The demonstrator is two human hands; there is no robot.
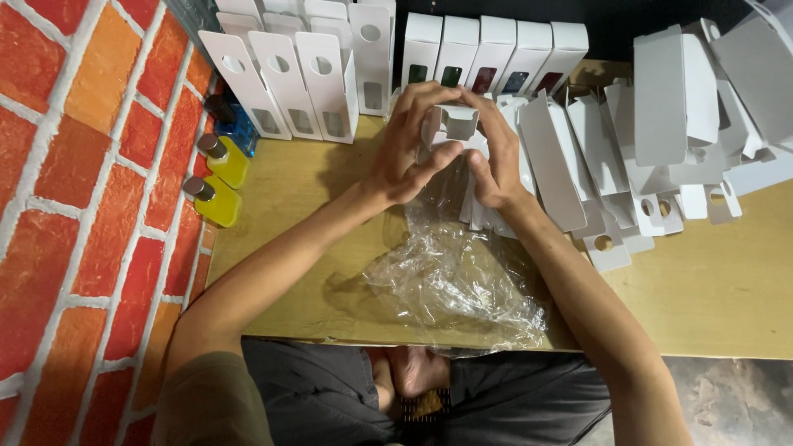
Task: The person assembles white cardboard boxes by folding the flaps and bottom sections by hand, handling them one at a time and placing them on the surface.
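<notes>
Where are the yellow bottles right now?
In the head view, the two yellow bottles lie at the table's far left edge against the brick wall, just below a blue bottle and left of the left hand.

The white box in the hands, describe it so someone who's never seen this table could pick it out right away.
On the wooden table, above the crumpled clear plastic wrap, the left hand and right hand meet. Between them is a small white carton, its open end facing up. Unlike the flat blanks piled to the right and the upright boxes behind, it alone is held.

Red brick wall – wood table, grey floor.
</notes>
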